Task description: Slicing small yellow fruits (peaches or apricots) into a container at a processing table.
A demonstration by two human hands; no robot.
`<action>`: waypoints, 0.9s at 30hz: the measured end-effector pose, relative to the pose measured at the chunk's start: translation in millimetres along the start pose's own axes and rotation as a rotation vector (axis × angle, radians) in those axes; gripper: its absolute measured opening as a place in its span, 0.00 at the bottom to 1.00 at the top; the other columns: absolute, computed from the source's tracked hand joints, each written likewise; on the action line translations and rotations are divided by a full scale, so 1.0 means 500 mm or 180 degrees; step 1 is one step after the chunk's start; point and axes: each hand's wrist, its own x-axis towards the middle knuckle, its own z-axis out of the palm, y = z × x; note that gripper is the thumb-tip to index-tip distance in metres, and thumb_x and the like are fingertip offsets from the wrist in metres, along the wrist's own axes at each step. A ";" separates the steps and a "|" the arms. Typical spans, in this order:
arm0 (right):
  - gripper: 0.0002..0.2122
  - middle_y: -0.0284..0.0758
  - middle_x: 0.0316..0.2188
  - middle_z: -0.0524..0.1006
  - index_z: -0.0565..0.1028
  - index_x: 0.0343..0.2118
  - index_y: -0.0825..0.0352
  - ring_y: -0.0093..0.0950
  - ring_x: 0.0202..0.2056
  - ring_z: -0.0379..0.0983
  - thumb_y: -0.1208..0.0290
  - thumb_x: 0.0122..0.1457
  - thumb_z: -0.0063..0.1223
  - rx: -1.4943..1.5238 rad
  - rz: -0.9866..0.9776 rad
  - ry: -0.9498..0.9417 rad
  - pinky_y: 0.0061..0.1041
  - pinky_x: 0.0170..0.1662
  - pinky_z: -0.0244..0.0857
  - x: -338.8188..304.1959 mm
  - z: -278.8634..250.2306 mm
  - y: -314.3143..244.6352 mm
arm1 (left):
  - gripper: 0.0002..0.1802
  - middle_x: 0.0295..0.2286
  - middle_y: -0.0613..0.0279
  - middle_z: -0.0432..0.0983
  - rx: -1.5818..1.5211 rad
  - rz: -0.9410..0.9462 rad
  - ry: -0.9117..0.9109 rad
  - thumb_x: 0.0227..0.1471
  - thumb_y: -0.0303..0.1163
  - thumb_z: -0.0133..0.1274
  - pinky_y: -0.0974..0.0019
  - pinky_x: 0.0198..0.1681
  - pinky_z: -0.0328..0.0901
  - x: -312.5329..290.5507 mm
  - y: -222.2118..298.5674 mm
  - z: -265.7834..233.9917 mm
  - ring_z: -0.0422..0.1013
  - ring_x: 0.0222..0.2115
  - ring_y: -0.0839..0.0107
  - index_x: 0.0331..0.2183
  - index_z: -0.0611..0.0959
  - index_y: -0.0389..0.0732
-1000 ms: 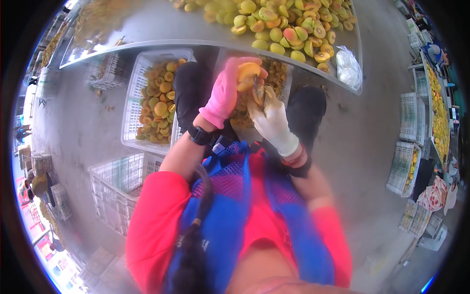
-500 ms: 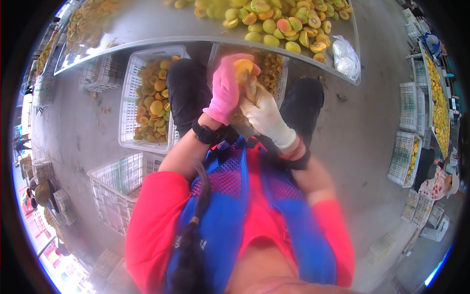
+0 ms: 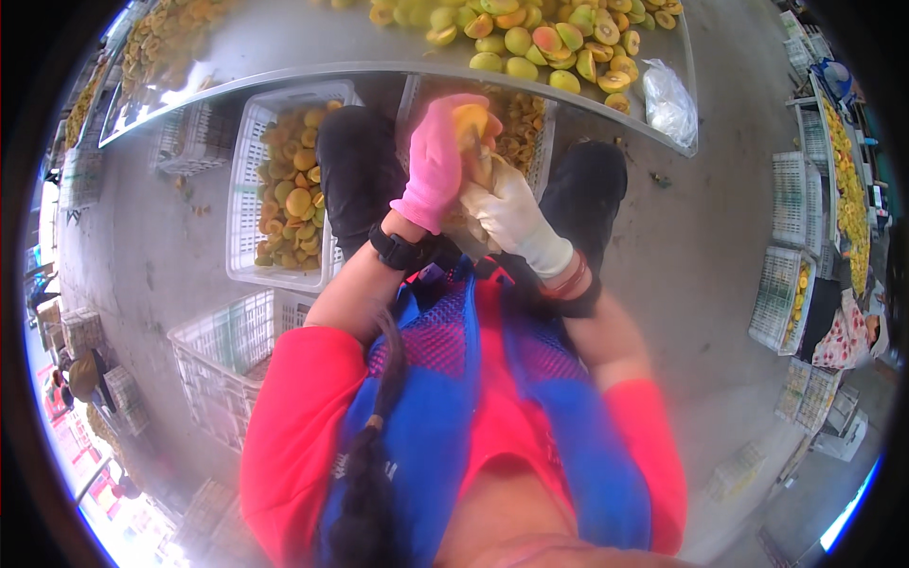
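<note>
In my left hand [image 3: 434, 168], gloved in pink, a yellow-orange peach [image 3: 471, 121] is held up between thumb and fingers. My right hand [image 3: 511, 213], in a white glove, is closed just below it on a small tool [image 3: 483, 168], whose kind is too blurred to name. The tool's tip meets the lower side of the peach. Both hands are over a crate [image 3: 547, 156] between my knees, which contains brownish cut fruit pieces [image 3: 524, 128].
Across the front runs a metal table [image 3: 379, 59] with whole and halved peaches [image 3: 568, 43] and a clear plastic bag [image 3: 668, 104]. A white crate [image 3: 244, 204] of peach halves stands left of my knee, another crate [image 3: 222, 346] nearer. People and stacked crates [image 3: 791, 204] line the right side.
Both hands stay together at nearly the same place. The peach has tilted slightly in the left hand, and the right hand has shifted a little with the tool.
</note>
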 end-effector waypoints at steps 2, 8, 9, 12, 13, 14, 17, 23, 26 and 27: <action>0.09 0.31 0.31 0.75 0.71 0.45 0.68 0.25 0.28 0.74 0.76 0.63 0.50 0.0330 0.0321 -0.0201 0.22 0.30 0.66 -0.004 -0.008 -0.008 | 0.38 0.34 0.57 0.79 -0.0015 0.0070 -0.0120 0.65 0.62 0.30 0.71 0.38 0.69 0.003 -0.004 -0.008 0.73 0.31 0.72 0.47 0.77 0.36; 0.05 0.28 0.19 0.69 0.70 0.42 0.64 0.17 0.13 0.63 0.74 0.65 0.49 -0.0965 -0.1650 0.0405 0.19 0.16 0.55 0.025 0.001 0.075 | 0.39 0.34 0.56 0.79 -0.0107 0.0071 -0.0134 0.66 0.61 0.29 0.69 0.39 0.69 0.000 -0.006 0.005 0.73 0.32 0.72 0.48 0.77 0.34; 0.05 0.27 0.19 0.68 0.70 0.41 0.64 0.17 0.13 0.63 0.74 0.64 0.49 -0.0590 -0.1272 0.0229 0.19 0.16 0.56 0.021 0.000 0.070 | 0.32 0.34 0.56 0.79 -0.0139 0.0128 -0.0171 0.66 0.53 0.31 0.69 0.38 0.69 0.002 -0.006 0.004 0.73 0.31 0.72 0.48 0.76 0.35; 0.04 0.27 0.19 0.68 0.69 0.40 0.64 0.17 0.14 0.63 0.74 0.64 0.49 0.0451 0.0170 -0.0321 0.20 0.17 0.57 -0.006 -0.002 0.001 | 0.25 0.35 0.56 0.79 -0.0161 0.0230 -0.0298 0.65 0.45 0.35 0.68 0.38 0.70 0.005 -0.008 -0.012 0.74 0.31 0.72 0.48 0.76 0.36; 0.04 0.27 0.19 0.68 0.70 0.39 0.65 0.17 0.14 0.64 0.74 0.63 0.49 0.0530 0.0260 -0.0342 0.19 0.17 0.56 -0.009 -0.007 -0.001 | 0.31 0.35 0.55 0.79 -0.0129 0.0221 -0.0385 0.66 0.52 0.33 0.68 0.39 0.69 0.009 -0.009 -0.017 0.73 0.32 0.72 0.48 0.76 0.35; 0.04 0.27 0.19 0.69 0.70 0.37 0.65 0.16 0.15 0.66 0.74 0.62 0.50 0.0607 0.0352 -0.0366 0.18 0.17 0.56 -0.009 -0.012 -0.003 | 0.37 0.36 0.55 0.79 -0.0097 0.0214 -0.0468 0.66 0.59 0.30 0.68 0.40 0.69 0.011 -0.006 -0.016 0.73 0.32 0.72 0.48 0.76 0.34; 0.04 0.27 0.19 0.68 0.70 0.39 0.64 0.17 0.14 0.63 0.74 0.63 0.50 0.0382 0.0398 -0.0034 0.19 0.17 0.56 -0.012 -0.004 -0.013 | 0.37 0.37 0.55 0.78 0.0240 0.0126 -0.0501 0.66 0.59 0.31 0.69 0.40 0.69 0.013 0.014 -0.010 0.73 0.33 0.72 0.47 0.77 0.34; 0.03 0.27 0.17 0.68 0.68 0.31 0.63 0.17 0.12 0.63 0.73 0.61 0.48 -0.0180 -0.0576 0.0008 0.20 0.14 0.54 0.012 0.002 0.055 | 0.41 0.30 0.55 0.79 -0.0283 -0.0389 -0.0158 0.66 0.61 0.31 0.69 0.34 0.68 0.020 0.037 0.001 0.73 0.27 0.71 0.34 0.82 0.31; 0.03 0.26 0.17 0.66 0.68 0.31 0.62 0.17 0.12 0.61 0.72 0.62 0.48 0.0989 0.0785 -0.0788 0.20 0.13 0.52 -0.023 -0.005 -0.025 | 0.44 0.25 0.54 0.78 -0.0365 -0.0247 -0.0425 0.64 0.64 0.28 0.69 0.31 0.68 0.015 0.045 -0.010 0.72 0.24 0.70 0.30 0.81 0.31; 0.03 0.26 0.17 0.66 0.68 0.31 0.62 0.16 0.11 0.60 0.72 0.62 0.48 0.1277 0.1085 -0.1023 0.19 0.13 0.51 -0.028 -0.009 -0.036 | 0.45 0.25 0.54 0.78 -0.0392 -0.0163 -0.0625 0.64 0.64 0.27 0.68 0.31 0.68 0.016 0.048 -0.017 0.72 0.23 0.69 0.30 0.81 0.31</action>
